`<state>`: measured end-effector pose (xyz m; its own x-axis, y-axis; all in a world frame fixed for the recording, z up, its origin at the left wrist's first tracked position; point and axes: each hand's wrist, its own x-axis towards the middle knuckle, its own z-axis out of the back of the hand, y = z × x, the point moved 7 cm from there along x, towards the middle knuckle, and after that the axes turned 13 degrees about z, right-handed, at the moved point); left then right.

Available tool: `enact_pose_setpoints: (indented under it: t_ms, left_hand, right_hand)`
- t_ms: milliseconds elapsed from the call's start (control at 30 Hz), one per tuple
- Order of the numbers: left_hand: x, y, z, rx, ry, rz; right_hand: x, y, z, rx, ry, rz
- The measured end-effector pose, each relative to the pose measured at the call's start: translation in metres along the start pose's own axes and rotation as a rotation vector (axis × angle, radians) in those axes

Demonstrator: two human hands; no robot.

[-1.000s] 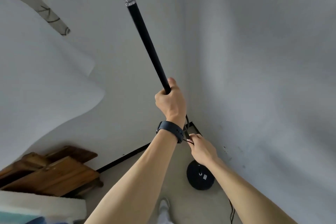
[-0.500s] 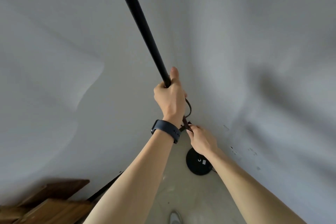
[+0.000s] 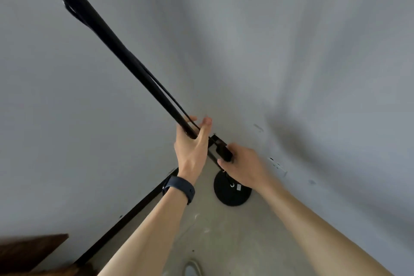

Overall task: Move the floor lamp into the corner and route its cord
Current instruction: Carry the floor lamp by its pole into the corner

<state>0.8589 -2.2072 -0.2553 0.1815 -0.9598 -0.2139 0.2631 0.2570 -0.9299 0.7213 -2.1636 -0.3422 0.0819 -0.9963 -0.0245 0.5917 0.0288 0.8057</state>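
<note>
Lamp at the corner, both our hands on it.

Our left hand (image 3: 190,148) loosely cradles the lamp pole (image 3: 116,45), fingers open; our right hand (image 3: 243,167) grips the cord's switch box (image 3: 224,151) above the round base (image 3: 233,192).

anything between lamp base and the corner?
Head view: the base sits just short of the corner; only bare floor shows between them, though the right hand hides part of that stretch.
</note>
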Motion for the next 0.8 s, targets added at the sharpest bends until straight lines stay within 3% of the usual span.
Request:
enact_pose_setpoints:
  t_ms: [167, 267, 500, 633, 800]
  left_hand:
    - [0.029, 0.080, -0.032, -0.026, 0.063, -0.009]
    - [0.055, 0.098, -0.041, -0.082, 0.088, -0.117]
    - [0.098, 0.217, -0.073, 0.292, 0.149, -0.312]
    - [0.111, 0.260, -0.084, 0.329, 0.141, -0.437]
    - [0.134, 0.241, -0.090, 0.360, 0.070, -0.630]
  right_hand:
    - [0.004, -0.091, -0.060, -0.043, -0.051, -0.042]
    - [0.014, -0.141, -0.103, 0.013, -0.012, -0.070]
    - [0.048, -0.203, -0.185, 0.032, 0.064, -0.024]
    - [0.070, -0.217, -0.207, -0.072, -0.072, 0.103]
    - [0.095, -0.227, -0.212, -0.129, -0.227, 0.234]
